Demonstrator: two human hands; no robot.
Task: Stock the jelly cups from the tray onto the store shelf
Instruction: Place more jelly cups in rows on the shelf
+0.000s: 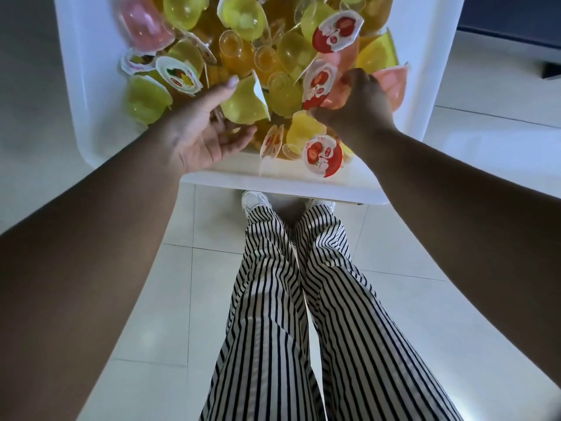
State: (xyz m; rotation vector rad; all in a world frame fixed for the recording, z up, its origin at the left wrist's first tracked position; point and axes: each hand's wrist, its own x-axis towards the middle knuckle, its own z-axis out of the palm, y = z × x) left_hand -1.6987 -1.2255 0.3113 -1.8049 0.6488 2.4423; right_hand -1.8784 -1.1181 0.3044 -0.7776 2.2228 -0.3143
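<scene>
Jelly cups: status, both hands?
Right hand gripping a pink jelly cup in the white tray. Left hand open, fingers against a green cup. Shelf not in view; nothing blocking.

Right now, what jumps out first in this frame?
The white tray up top, heaped with yellow, green and pink jelly cups. Both hands are in the pile: the right hand grips a pink cup, while the left hand lies open against a green cup. Striped trousers fill the foreground.
</scene>
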